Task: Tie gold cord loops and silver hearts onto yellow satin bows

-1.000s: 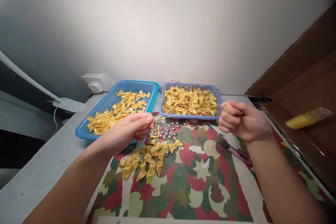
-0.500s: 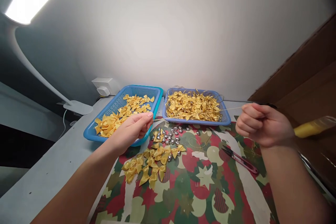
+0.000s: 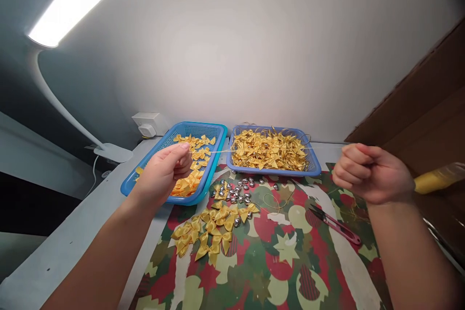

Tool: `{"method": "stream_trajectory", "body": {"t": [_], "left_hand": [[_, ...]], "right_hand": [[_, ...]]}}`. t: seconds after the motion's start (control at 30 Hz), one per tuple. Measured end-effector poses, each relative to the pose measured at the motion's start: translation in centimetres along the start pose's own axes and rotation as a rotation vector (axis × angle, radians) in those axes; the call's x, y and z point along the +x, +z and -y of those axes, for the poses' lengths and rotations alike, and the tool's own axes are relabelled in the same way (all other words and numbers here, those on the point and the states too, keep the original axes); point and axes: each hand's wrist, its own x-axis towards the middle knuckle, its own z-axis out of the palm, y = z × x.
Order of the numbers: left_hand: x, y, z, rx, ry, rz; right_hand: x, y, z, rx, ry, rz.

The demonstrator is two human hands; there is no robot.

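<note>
Head cam: L hand (image 3: 165,170) pinches cord (image 3: 221,151), R hand (image 3: 370,174) clenched on it too; blue basket (image 3: 126,189) w/ yellow bows (image 3: 187,186), purple basket (image 3: 278,172) w/ corded bows (image 3: 267,156).

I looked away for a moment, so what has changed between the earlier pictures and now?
The left hand moved left and the right hand moved right, leaving a longer stretch of thread between them. The view shifted too, bringing more of the lamp into sight. Neither hand let go; the bows on the mat, bells and scissors stayed put.
</note>
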Motion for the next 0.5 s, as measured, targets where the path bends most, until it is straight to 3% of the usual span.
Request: {"method": "stream_trajectory", "body": {"t": [0.17,0.37,0.5], "left_hand": [[0.4,0.1,-0.2,-0.183,0.141,-0.079],[1.0,0.1,0.9,-0.107,0.469,-0.408],[1.2,0.1,0.8,-0.279,0.398,-0.461]], "right_hand": [[0.0,-0.2,-0.1,-0.022,0.006,-0.008],[0.6,-0.9,-0.3,-0.087,-0.015,0.080],[1.0,-0.9,-0.5,-0.099,-0.010,0.083]]}}
